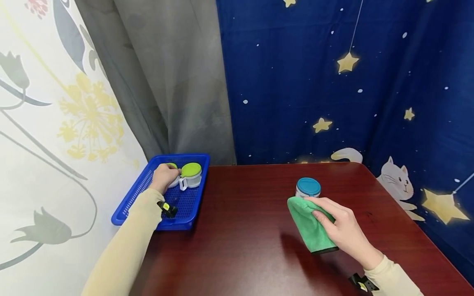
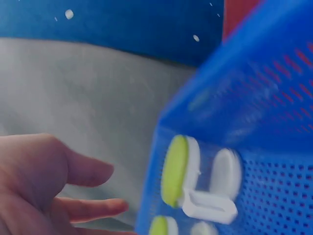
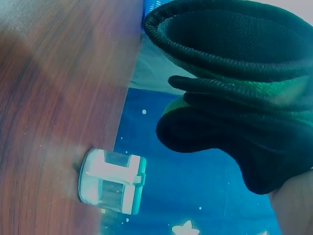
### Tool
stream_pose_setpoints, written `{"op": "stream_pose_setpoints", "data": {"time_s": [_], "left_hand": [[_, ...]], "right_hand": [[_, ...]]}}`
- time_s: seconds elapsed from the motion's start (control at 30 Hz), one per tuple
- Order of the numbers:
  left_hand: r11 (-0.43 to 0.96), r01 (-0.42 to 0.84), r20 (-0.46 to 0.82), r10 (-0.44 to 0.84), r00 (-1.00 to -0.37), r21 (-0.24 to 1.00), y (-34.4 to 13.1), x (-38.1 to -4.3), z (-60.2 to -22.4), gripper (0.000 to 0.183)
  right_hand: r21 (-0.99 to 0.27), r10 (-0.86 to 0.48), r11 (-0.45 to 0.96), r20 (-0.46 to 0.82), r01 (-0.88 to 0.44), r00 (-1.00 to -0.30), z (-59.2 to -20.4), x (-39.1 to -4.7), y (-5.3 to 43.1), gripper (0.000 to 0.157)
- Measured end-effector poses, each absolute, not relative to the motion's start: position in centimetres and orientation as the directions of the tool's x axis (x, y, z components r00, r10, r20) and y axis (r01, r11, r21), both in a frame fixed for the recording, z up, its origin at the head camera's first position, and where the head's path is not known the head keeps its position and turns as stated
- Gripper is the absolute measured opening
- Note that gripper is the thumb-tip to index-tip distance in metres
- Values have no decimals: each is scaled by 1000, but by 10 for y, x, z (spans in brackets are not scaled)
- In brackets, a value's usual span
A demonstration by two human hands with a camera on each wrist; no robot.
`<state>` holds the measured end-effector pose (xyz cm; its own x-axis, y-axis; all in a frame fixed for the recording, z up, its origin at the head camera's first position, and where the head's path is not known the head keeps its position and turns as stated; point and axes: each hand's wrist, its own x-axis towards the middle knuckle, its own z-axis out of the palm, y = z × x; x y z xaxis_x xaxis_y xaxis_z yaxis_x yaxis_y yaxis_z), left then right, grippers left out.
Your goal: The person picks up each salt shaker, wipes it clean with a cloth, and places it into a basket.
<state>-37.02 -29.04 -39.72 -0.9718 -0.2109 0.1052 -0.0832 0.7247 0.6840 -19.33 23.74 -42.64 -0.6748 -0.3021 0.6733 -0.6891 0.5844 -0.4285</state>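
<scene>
1. Surface (image 1: 240, 250), reddish-brown and glossy, carries everything here; reflections could hide smears, so a low look across it would help.
2. Blue basket (image 1: 185, 203) sits at the left of the surface; hands should clear its raised walls.
3. Green cloth (image 1: 309, 224), dark-edged, hangs folded from the right hand (image 1: 346, 226), pinched between thumb and fingers. A flatter fold would probably give steadier contact.
4. Left hand (image 1: 164, 176) is over the basket, its fingers parted from the thumb with nothing between them; whether they touch a lid, I cannot tell. Handling a jar by its body seems safer than by its lid.
5. Two green-lidded jars, one nearer the hand (image 1: 174, 181), its neighbour (image 1: 192, 176) beside it, are inside the basket; keep them from knocking.
6. Teal-lidded jar (image 1: 308, 188) stands upright on the surface, apart from the cloth; steadying it would prevent tipping.
</scene>
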Motion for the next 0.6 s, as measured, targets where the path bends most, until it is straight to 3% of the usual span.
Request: {"op": "stream_pose_setpoints", "data": {"time_s": [0.2, 0.6], "left_hand": [[730, 44, 321, -245, -915, 682, -258, -357, -383, 25], [732, 228, 522, -199, -829, 642, -187, -331, -390, 17]], "right_hand": [[-424, -282, 610, 674, -670, -683, -426, -191, 245, 52], [-429, -250, 632, 675, -646, -694, -424, -187, 255, 52]]}}
